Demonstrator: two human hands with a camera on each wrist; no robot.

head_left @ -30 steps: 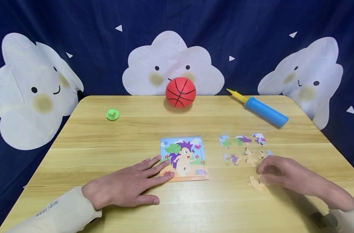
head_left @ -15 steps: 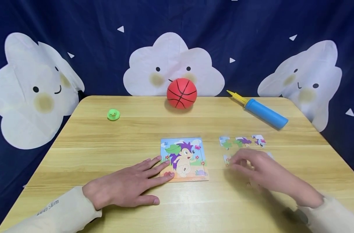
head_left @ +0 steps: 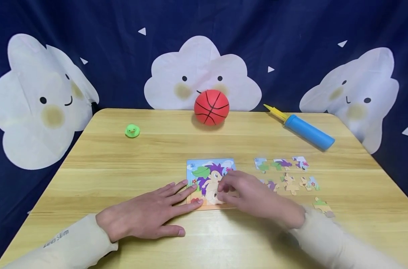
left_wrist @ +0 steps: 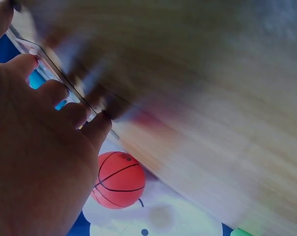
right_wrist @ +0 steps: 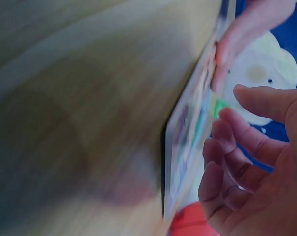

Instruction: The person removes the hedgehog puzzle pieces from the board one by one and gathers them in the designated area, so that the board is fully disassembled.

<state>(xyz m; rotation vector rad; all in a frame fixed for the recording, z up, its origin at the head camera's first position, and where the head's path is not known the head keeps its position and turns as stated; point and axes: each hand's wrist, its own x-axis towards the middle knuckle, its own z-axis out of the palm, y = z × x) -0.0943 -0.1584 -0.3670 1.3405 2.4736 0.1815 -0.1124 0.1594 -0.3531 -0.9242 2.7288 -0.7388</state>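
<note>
A square hedgehog jigsaw puzzle point(head_left: 198, 163) lies flat on the table, its picture partly covered by both hands. My left hand point(head_left: 146, 216) rests spread, fingertips on the puzzle's left edge; the left wrist view shows the same left hand point(left_wrist: 40, 142) with its fingers on the board. My right hand point(head_left: 257, 194) is over the puzzle's right part, fingers bent. In the right wrist view, that right hand point(right_wrist: 256, 157) has its thumb apart from loosely curled fingers, nothing visible between them. Loose puzzle pieces point(head_left: 290, 184) lie in rows to the right, some partly hidden behind the right hand.
A red toy basketball point(head_left: 211, 107) sits at the table's back edge, before a dark blue curtain point(head_left: 116, 74) with cloud shapes. To its right lies a blue pump point(head_left: 308, 132) with a yellow nozzle. A green toy duck point(head_left: 132, 130) stands at the back left.
My right hand has moved left from the loose pieces to over the puzzle. A green-and-tan piece at the lower right has come into sight. The left hand stays in place.
</note>
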